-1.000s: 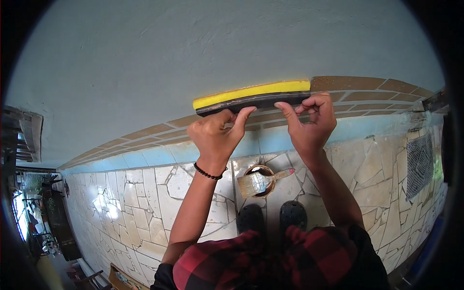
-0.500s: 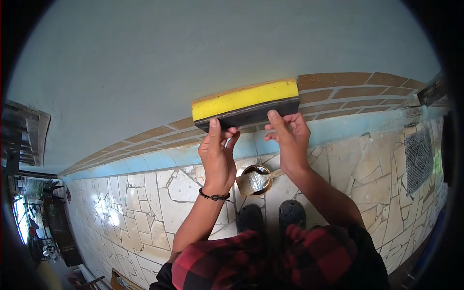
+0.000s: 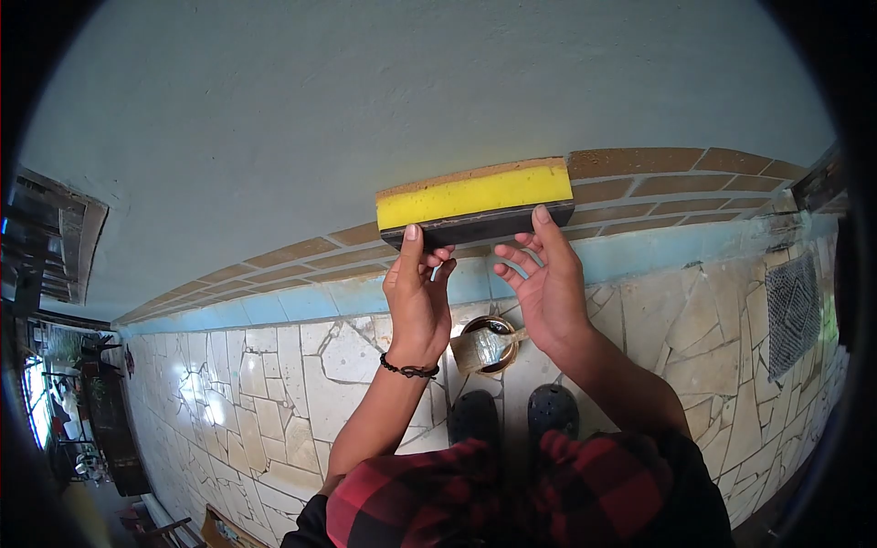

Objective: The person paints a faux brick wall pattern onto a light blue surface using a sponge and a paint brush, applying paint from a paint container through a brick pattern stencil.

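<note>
A long yellow sponge block (image 3: 475, 196) with a black backing (image 3: 480, 224) lies against the wall, brown colour along its upper edge. My left hand (image 3: 418, 306) is closed on the lower left of the backing, thumb on its front and fingers curled below. Near the right end, the thumb of my right hand (image 3: 553, 292) rests on the backing while its other fingers spread loosely beneath. On the floor below, a paintbrush (image 3: 484, 349) lies across a round container (image 3: 501, 367) of dark liquid.
Brown brick shapes (image 3: 639, 164) with grey gaps run along the grey wall (image 3: 438, 91), above a light blue band (image 3: 639, 245). Irregular stone tiles (image 3: 694, 365) cover the floor. A grey patterned mat (image 3: 791, 315) lies at right. My dark shoes (image 3: 553, 409) stand beside the container.
The sponge block appears slightly lower and to the right in view. My right hand's fingers have spread and moved away from the backing, its thumb still there. My left hand keeps its place.
</note>
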`<act>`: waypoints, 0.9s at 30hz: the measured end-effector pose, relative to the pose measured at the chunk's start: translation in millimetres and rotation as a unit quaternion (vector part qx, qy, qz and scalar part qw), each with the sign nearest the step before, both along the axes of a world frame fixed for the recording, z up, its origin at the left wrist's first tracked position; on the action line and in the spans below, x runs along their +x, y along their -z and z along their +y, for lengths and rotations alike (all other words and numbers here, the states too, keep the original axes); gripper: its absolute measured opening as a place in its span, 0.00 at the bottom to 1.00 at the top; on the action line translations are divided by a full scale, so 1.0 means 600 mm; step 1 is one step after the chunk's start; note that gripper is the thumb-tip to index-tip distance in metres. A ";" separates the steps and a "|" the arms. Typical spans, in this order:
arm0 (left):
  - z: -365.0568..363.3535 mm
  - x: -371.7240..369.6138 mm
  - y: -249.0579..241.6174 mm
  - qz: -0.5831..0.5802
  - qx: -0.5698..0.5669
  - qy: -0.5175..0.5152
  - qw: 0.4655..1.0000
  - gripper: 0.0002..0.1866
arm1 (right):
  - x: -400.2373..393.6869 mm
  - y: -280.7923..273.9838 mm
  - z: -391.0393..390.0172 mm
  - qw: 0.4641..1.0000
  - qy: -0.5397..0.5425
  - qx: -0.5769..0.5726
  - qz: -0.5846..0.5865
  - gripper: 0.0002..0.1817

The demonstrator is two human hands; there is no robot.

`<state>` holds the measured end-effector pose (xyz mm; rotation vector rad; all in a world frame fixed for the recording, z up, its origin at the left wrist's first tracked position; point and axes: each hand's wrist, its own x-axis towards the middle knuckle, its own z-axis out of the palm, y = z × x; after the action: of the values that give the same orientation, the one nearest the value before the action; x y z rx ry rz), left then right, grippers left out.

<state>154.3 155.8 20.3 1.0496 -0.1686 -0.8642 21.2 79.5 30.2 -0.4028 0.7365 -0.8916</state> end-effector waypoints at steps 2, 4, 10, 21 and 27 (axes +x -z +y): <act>-0.001 0.000 0.000 0.002 0.003 -0.001 1.000 0.23 | 0.001 0.011 -0.004 1.000 -0.003 -0.001 0.013 0.22; 0.000 0.000 0.000 0.003 0.004 -0.001 1.000 0.22 | 0.002 0.011 -0.004 1.000 0.002 -0.011 0.023 0.21; -0.001 0.005 0.001 0.010 -0.004 0.002 1.000 0.22 | 0.006 0.006 -0.007 1.000 0.022 0.001 0.019 0.25; -0.002 0.002 0.000 0.026 -0.054 -0.028 0.998 0.16 | 0.002 0.011 -0.013 0.999 0.021 0.001 0.026 0.26; 0.025 -0.012 0.001 -0.003 -0.060 -0.026 0.998 0.12 | -0.005 0.029 0.024 0.997 0.048 -0.062 -0.010 0.22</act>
<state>147.0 170.9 19.9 0.9401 -0.1951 -0.7941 18.0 93.9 12.9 -0.4703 0.6888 -1.0334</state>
